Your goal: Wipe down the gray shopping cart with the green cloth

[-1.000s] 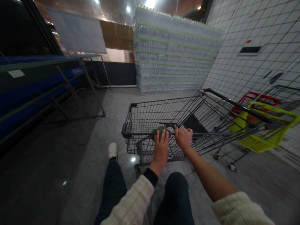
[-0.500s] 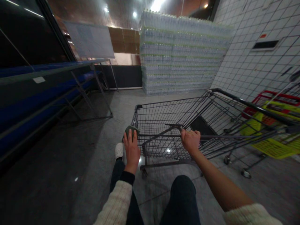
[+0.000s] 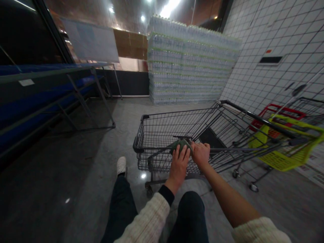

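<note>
A dark grey wire shopping cart stands side-on in front of my knees. My left hand presses a dark green cloth over the near top rail, its fingers curved on top of it. Close beside it, my right hand is closed around the same rail, and the two hands nearly touch. A dark bar or flap inside the basket lies just behind the cloth. The palm side of both hands is hidden.
A tall stack of bottled-water packs stands at the back. To the left runs a metal-framed rack with blue shelves. At right are a yellow basket, a red basket and a tiled wall.
My left hand has slid the green cloth right along the rail, from the cart's left corner to beside my right hand. My right hand keeps its grip. The view has shifted slightly.
</note>
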`<state>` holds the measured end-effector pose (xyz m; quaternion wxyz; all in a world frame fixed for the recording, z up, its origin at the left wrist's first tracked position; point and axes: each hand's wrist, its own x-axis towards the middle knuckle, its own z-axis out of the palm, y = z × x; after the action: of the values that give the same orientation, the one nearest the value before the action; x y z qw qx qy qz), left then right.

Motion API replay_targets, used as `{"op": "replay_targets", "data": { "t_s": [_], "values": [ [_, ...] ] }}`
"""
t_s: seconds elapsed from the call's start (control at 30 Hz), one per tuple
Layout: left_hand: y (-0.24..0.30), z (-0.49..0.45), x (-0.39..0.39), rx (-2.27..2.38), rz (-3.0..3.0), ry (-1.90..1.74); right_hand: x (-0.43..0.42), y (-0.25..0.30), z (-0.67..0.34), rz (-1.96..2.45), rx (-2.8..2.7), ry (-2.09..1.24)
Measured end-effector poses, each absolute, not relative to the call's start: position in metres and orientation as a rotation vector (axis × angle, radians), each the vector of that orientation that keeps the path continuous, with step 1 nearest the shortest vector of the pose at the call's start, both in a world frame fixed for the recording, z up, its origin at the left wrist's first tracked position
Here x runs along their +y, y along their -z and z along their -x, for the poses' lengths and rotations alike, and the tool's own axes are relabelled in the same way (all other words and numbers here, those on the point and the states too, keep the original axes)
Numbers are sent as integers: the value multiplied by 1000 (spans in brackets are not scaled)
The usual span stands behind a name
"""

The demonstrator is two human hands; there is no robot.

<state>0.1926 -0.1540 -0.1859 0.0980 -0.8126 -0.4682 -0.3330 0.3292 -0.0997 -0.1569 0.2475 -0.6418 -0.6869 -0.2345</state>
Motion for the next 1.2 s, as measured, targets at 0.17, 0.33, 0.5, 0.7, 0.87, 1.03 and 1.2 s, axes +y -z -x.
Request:
{"op": "replay_targets", "data": {
  "t_s": [0.17, 0.33, 0.5, 0.7, 0.87, 1.03, 1.2],
  "values": [
    [200, -107, -150, -1565, 2200, 1039, -102, 156, -330, 1753, -1852, 666],
    [195, -33, -144, -1876, 1898, 1224, -102, 154, -327, 1775, -1843, 623],
    [191, -80, -138, -1873, 1924, 1419, -99, 155, -326, 1779, -1828, 644],
    [190, -186, -149, -1554, 2331, 1178, -100, 155, -328, 1755, -1841, 654],
    [191, -173, -153, -1458, 2355, 1004, -102, 154, -330, 1752, -1854, 662],
    [193, -74, -148, -1793, 2022, 1036, -101, 155, -329, 1766, -1854, 626],
    [182, -38, -140, -1962, 1896, 1095, -100, 154, -324, 1784, -1843, 618]
  ]
}}
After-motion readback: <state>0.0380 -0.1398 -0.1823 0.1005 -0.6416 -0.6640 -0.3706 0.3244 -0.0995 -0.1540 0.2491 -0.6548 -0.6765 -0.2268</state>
